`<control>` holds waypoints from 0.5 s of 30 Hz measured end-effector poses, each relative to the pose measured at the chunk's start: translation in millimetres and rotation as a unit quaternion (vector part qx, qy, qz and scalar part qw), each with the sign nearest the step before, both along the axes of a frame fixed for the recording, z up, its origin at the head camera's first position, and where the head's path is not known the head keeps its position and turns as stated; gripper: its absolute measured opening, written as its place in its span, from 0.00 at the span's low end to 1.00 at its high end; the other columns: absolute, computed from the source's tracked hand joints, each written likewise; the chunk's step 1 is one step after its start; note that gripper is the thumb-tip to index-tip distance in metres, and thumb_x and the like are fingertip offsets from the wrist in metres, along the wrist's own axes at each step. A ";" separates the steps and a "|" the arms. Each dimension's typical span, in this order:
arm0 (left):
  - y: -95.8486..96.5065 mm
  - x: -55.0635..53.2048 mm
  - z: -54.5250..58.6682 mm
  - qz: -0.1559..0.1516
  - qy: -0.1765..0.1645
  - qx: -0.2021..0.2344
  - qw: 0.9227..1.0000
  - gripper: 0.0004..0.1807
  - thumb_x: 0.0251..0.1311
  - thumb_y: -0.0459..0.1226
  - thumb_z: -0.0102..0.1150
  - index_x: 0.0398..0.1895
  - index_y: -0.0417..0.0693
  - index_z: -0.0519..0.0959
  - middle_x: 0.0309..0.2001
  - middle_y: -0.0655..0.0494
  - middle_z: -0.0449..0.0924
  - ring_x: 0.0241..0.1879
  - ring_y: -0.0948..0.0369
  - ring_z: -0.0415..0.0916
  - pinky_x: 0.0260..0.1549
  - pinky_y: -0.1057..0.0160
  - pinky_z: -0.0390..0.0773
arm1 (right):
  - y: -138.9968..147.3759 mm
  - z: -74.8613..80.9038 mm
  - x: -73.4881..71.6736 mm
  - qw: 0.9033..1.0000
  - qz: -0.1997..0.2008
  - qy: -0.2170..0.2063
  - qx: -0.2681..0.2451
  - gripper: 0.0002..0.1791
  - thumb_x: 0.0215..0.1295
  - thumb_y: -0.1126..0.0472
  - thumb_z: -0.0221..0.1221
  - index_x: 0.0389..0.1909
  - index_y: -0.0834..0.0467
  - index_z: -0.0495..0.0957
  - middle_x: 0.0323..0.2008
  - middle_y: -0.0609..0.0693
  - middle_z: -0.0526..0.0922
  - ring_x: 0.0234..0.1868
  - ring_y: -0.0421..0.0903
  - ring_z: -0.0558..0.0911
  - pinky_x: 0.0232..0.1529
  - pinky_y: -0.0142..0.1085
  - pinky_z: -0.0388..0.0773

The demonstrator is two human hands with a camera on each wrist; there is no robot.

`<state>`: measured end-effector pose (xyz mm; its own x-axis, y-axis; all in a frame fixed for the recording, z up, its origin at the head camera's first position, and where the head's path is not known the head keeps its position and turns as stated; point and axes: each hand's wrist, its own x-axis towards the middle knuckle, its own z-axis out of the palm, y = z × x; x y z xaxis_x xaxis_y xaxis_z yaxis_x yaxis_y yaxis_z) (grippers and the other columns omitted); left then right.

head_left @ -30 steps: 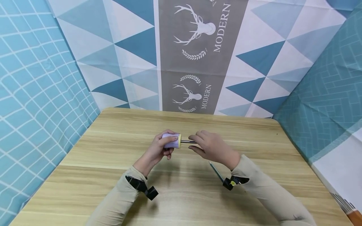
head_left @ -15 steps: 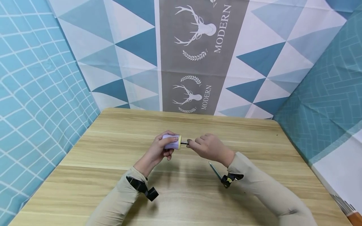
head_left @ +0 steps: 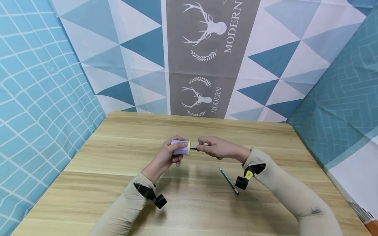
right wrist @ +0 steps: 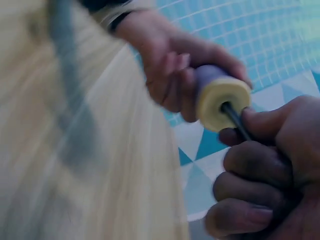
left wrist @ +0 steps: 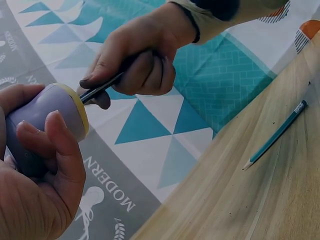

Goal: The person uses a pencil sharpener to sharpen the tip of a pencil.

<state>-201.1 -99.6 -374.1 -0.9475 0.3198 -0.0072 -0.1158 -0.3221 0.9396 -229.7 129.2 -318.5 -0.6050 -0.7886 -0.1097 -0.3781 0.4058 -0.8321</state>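
My left hand [head_left: 165,155] grips a purple pencil sharpener [head_left: 180,147] with a yellow end, held above the table. Out of that end, toward the right, comes a dark pencil [left wrist: 102,90]. The right hand [head_left: 220,147] pinches this pencil between thumb and forefinger close to the yellow face, its other fingers curled around the shaft. In the right wrist view the pencil [right wrist: 236,119] enters a round hole in the sharpener's yellow face [right wrist: 212,107]; its inserted tip is hidden. A second pencil, green [head_left: 228,181], lies on the table below the right hand.
The wooden table [head_left: 118,183] spreads beneath both hands. Patterned cloths hang behind it and at both sides, the back one [head_left: 200,65] printed with deer heads. Black wrist cameras [head_left: 160,201] stick out from both sleeves.
The right hand loosened around the pencil, took hold again and has turned at the wrist. Its forearm has shifted, so the green pencil on the table now shows whole. The left hand keeps its grip.
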 end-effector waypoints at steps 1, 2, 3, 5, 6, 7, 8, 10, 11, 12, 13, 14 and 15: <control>0.3 0.2 0.0 -0.001 0.002 0.000 1.000 0.03 0.61 0.36 0.57 0.37 0.52 0.77 0.17 0.53 0.73 0.09 0.67 0.62 0.07 0.70 0.70 | 0.5 1.8 -1.3 0.999 0.000 -0.052 -0.001 0.12 0.80 0.57 0.44 0.36 0.59 0.67 0.13 0.43 0.57 0.12 0.39 0.54 0.14 0.31 0.53; 0.5 0.4 0.0 -0.001 0.004 0.000 1.000 0.03 0.61 0.35 0.56 0.37 0.52 0.78 0.17 0.53 0.73 0.09 0.67 0.62 0.07 0.70 0.69 | 1.0 3.3 -2.5 0.995 -0.002 -0.103 -0.002 0.12 0.80 0.57 0.43 0.37 0.60 0.67 0.12 0.44 0.56 0.11 0.39 0.53 0.13 0.31 0.52; 0.7 0.5 -0.1 -0.002 0.007 0.000 1.000 0.03 0.61 0.35 0.56 0.37 0.52 0.78 0.17 0.53 0.73 0.09 0.67 0.62 0.07 0.70 0.69 | 1.4 4.1 -4.1 0.989 -0.003 -0.145 -0.003 0.13 0.81 0.56 0.42 0.39 0.60 0.68 0.12 0.44 0.56 0.11 0.39 0.53 0.12 0.31 0.52; 0.9 0.8 -0.1 -0.003 0.012 0.000 1.000 0.03 0.61 0.35 0.56 0.37 0.52 0.78 0.17 0.53 0.73 0.09 0.67 0.62 0.07 0.70 0.69 | 2.1 4.4 -6.8 0.979 -0.007 -0.206 -0.002 0.14 0.81 0.56 0.41 0.41 0.61 0.69 0.12 0.43 0.55 0.10 0.37 0.53 0.12 0.30 0.52; 0.9 1.0 -0.1 -0.004 0.013 0.000 1.000 0.04 0.61 0.34 0.56 0.37 0.52 0.78 0.17 0.53 0.73 0.09 0.67 0.63 0.07 0.70 0.69 | 2.4 4.6 -7.5 0.974 -0.010 -0.228 -0.001 0.14 0.81 0.56 0.41 0.42 0.62 0.69 0.11 0.43 0.55 0.10 0.36 0.53 0.12 0.29 0.52; 0.9 1.1 0.0 -0.005 0.013 0.000 1.000 0.04 0.61 0.34 0.56 0.37 0.52 0.78 0.17 0.53 0.73 0.09 0.67 0.63 0.07 0.70 0.70 | 2.4 4.9 -7.8 0.970 -0.015 -0.242 0.003 0.15 0.81 0.56 0.40 0.43 0.62 0.70 0.11 0.42 0.55 0.10 0.36 0.53 0.12 0.29 0.52; 0.9 1.3 0.2 -0.005 0.013 0.000 1.000 0.04 0.61 0.34 0.56 0.36 0.52 0.78 0.17 0.53 0.73 0.09 0.67 0.63 0.07 0.70 0.70 | 2.5 5.0 -7.8 0.969 -0.018 -0.246 0.006 0.15 0.81 0.55 0.40 0.43 0.62 0.70 0.11 0.42 0.55 0.10 0.35 0.54 0.12 0.29 0.53; 0.7 1.7 0.8 -0.003 0.014 -0.002 1.000 0.04 0.61 0.35 0.56 0.37 0.52 0.77 0.17 0.53 0.73 0.08 0.67 0.62 0.07 0.70 0.70 | 2.7 5.6 -6.5 0.975 -0.020 -0.223 0.010 0.16 0.81 0.55 0.41 0.45 0.63 0.71 0.11 0.43 0.57 0.10 0.36 0.55 0.12 0.30 0.56; 0.5 1.6 1.0 -0.003 0.014 -0.002 1.000 0.04 0.60 0.35 0.56 0.37 0.52 0.77 0.17 0.53 0.73 0.09 0.68 0.62 0.07 0.70 0.70 | 2.8 5.6 -5.5 0.981 -0.019 -0.195 0.010 0.16 0.81 0.55 0.41 0.45 0.63 0.71 0.12 0.44 0.59 0.11 0.37 0.57 0.13 0.31 0.57; 0.3 1.6 1.4 -0.002 0.013 -0.002 1.000 0.04 0.61 0.35 0.56 0.37 0.52 0.77 0.17 0.53 0.73 0.09 0.68 0.62 0.07 0.70 0.70 | 2.6 6.5 -3.6 0.987 -0.017 -0.158 0.012 0.16 0.81 0.55 0.42 0.45 0.64 0.71 0.12 0.44 0.61 0.11 0.38 0.58 0.14 0.31 0.59; 0.2 1.5 1.8 -0.002 0.013 -0.002 1.000 0.04 0.61 0.35 0.56 0.37 0.52 0.77 0.17 0.54 0.73 0.09 0.67 0.62 0.07 0.70 0.70 | 2.7 6.8 -1.6 0.994 -0.017 -0.109 0.013 0.15 0.81 0.55 0.43 0.45 0.63 0.72 0.14 0.45 0.64 0.12 0.39 0.61 0.14 0.32 0.62; 0.0 1.5 2.0 -0.001 0.013 -0.002 1.000 0.04 0.61 0.35 0.56 0.38 0.52 0.77 0.17 0.54 0.73 0.09 0.68 0.62 0.07 0.70 0.70 | 2.9 7.5 1.0 0.998 -0.018 -0.054 0.014 0.14 0.80 0.55 0.44 0.45 0.61 0.73 0.15 0.45 0.67 0.14 0.40 0.63 0.15 0.33 0.64; -0.2 1.4 2.2 -0.002 0.012 -0.002 1.000 0.04 0.61 0.35 0.56 0.38 0.52 0.77 0.17 0.54 0.73 0.09 0.68 0.62 0.07 0.70 0.70 | 3.5 8.0 3.7 1.000 -0.019 0.008 0.016 0.13 0.80 0.55 0.46 0.45 0.60 0.74 0.17 0.46 0.70 0.15 0.40 0.66 0.17 0.34 0.66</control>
<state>-199.7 -99.8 -371.9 -0.9464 0.3228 0.0141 -0.0946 -0.3185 0.9432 -226.0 132.7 -310.5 -0.6360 -0.7617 -0.1239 -0.3752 0.4455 -0.8129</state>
